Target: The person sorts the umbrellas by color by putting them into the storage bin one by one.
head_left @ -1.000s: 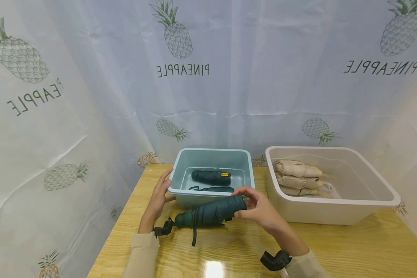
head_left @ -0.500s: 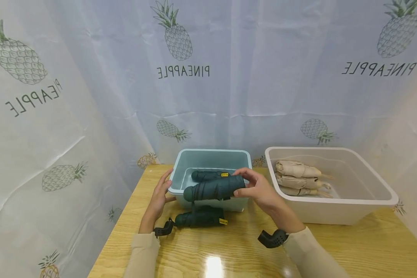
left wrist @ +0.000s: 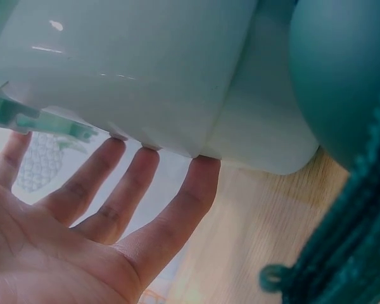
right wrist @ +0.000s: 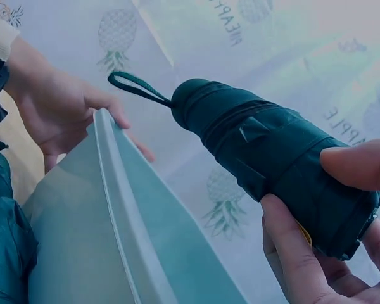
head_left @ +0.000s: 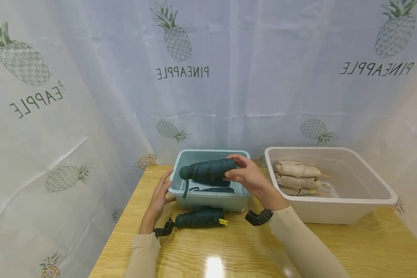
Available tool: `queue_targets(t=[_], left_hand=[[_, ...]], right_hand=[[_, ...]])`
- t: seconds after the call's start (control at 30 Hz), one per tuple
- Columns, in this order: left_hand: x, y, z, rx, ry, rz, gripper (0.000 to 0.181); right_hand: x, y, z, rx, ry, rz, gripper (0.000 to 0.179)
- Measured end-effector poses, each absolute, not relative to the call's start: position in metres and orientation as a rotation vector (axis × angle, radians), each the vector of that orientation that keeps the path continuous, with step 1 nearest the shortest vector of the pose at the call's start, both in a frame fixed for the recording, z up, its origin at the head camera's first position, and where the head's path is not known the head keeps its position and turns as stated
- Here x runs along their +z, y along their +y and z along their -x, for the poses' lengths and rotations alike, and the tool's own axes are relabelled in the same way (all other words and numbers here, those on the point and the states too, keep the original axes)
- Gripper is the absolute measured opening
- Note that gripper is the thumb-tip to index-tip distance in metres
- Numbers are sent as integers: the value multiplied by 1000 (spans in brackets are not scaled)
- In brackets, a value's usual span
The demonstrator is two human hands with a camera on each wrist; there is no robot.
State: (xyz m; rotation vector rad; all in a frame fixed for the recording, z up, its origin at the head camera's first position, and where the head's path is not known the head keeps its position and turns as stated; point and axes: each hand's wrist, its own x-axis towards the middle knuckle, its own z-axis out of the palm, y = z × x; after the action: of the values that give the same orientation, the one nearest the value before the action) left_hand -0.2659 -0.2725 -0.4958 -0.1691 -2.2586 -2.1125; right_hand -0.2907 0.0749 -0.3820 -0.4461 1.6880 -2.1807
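Observation:
My right hand [head_left: 244,173] grips the bottom end of a dark green folding umbrella [right wrist: 266,152] between thumb and fingers. In the head view the umbrella is over the light blue bin [head_left: 208,200], its wrist strap hanging at the left end. Inside that bin lie more dark green umbrellas, partly hidden by the held one; one [head_left: 217,190] shows near the front wall. My left hand [head_left: 158,199] touches the bin's left side, its fingertips [left wrist: 206,174] against the wall with the fingers mostly straight. Another green folding umbrella [head_left: 199,217] with a yellow tag lies on the table in front.
To the right stands a larger white bin [head_left: 340,212] with several beige folding umbrellas [head_left: 297,168] stacked at its left side. Both bins rest on a wooden table [head_left: 250,251]. A pineapple-print curtain [head_left: 243,96] hangs behind and at the sides.
My right hand has lifted the umbrella from in front of the blue bin, over its front rim, to above its inside. The tagged umbrella on the table is uncovered. My left hand has stayed.

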Motion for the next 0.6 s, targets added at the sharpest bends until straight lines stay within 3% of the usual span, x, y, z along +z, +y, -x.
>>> queue_targets(t=[0.6], left_hand=[[-492, -269, 261, -2124, -2240, 157, 51]], right_hand=[[-401, 55, 334, -2189, 1639, 265, 62]])
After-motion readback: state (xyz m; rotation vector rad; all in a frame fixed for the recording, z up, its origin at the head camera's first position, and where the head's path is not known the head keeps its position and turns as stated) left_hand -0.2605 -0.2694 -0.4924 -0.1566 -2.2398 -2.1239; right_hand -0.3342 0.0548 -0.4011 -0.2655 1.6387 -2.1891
